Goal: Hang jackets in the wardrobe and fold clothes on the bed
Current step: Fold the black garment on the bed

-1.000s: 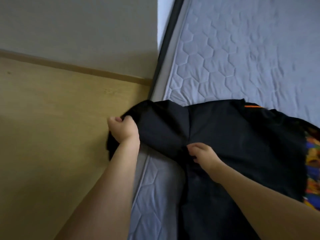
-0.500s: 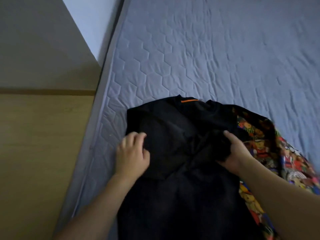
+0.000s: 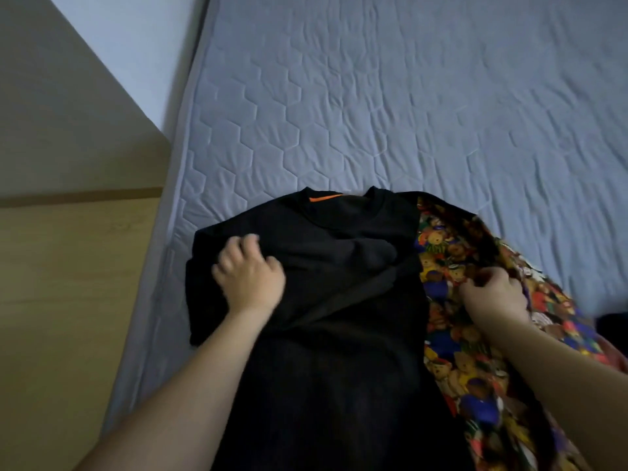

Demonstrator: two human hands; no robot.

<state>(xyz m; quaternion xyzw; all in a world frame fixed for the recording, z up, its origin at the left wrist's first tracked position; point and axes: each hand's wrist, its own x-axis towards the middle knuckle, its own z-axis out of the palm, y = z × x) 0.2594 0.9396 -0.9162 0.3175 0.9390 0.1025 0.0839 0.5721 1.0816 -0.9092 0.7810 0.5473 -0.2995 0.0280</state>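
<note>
The black shirt (image 3: 323,300) lies on the bed (image 3: 373,96), left hand (image 3: 249,277) resting on it with loosely curled grip, while the right hand (image 3: 492,297) pinches the printed garment (image 3: 452,351) beside it, so a tug could drag and undo the fold.

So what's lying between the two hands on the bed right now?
In the head view, only the black shirt, with its folded-over sleeve, spans from the left hand to the bear-print garment under the right hand.
</note>
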